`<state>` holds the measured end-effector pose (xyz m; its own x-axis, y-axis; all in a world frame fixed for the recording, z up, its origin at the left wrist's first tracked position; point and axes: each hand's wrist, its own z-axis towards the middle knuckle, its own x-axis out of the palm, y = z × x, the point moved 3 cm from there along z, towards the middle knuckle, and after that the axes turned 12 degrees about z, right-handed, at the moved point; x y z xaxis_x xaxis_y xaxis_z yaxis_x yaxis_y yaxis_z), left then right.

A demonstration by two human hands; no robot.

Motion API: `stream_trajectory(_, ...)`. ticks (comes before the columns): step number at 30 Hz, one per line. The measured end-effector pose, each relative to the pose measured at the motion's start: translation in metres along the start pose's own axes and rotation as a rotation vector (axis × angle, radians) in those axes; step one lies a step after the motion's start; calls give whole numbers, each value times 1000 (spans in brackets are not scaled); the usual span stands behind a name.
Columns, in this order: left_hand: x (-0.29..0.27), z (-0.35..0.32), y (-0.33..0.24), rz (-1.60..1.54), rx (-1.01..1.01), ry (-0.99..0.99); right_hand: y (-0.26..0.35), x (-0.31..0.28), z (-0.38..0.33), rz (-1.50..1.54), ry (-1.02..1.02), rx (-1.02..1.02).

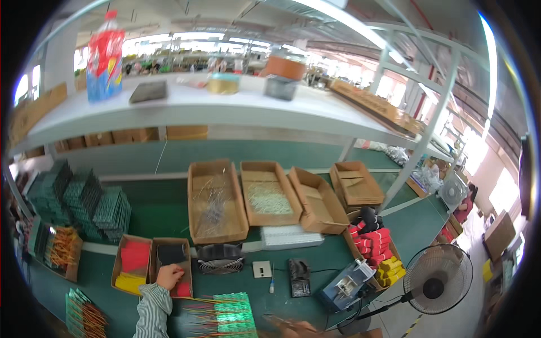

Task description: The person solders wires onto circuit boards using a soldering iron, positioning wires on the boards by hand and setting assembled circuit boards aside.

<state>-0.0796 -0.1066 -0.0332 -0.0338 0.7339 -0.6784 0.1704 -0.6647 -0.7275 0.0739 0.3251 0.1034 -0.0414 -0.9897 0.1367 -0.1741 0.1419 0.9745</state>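
Observation:
My left hand (169,276), in a striped sleeve, reaches over a small cardboard box (189,265) of black pieces (171,254) and red pieces (181,289). Its fingers are curled together; whatever they may hold is too small to make out. Near the lower edge, my right hand (296,328) is smeared by motion, so its fingers cannot be read. Between the hands lies a panel of green circuit boards (234,316), with thin red and yellow wires (203,310) sticking out to its left.
Beside my left hand, another box (118,276) holds red and yellow pieces. Stacked green boards (90,197) stand at left. Behind are cardboard trays (217,234), a black fan unit (220,259) and a black holder (299,278). At right are a benchtop machine (345,286) and a standing fan (433,288).

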Motion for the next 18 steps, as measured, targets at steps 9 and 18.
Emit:
stream_trajectory(9,-15,-17,-7,205,287,-257,-65,-5,-11,-64,-234,-76)
stream_trajectory(18,4,-24,18,79,207,-240,-78,-13,-21,17,-265,-193)
